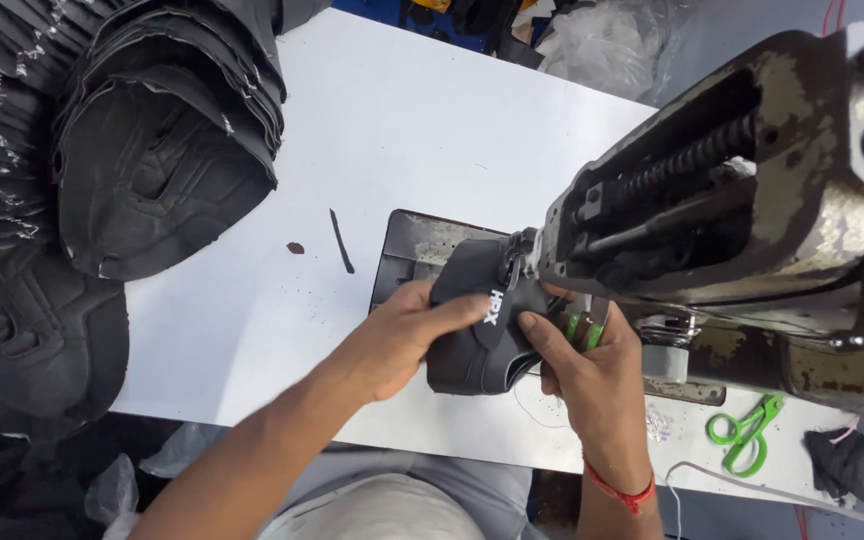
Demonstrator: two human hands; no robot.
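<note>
Now both my hands hold one black shoe upper piece [477, 330] at the sewing machine [752, 200].

My left hand [402, 335] is closed on the piece from 9 o'clock, fingers over its top; my right hand [592, 375] pinches its edge from 4 o'clock, wearing a red thread bracelet [617, 490]. I see the piece over the metal plate [412, 245] on the white table [402, 120]. Stacks of black uppers [152, 130] lie at 10 o'clock, and green scissors [747, 432] at 4 o'clock, well apart.
</note>
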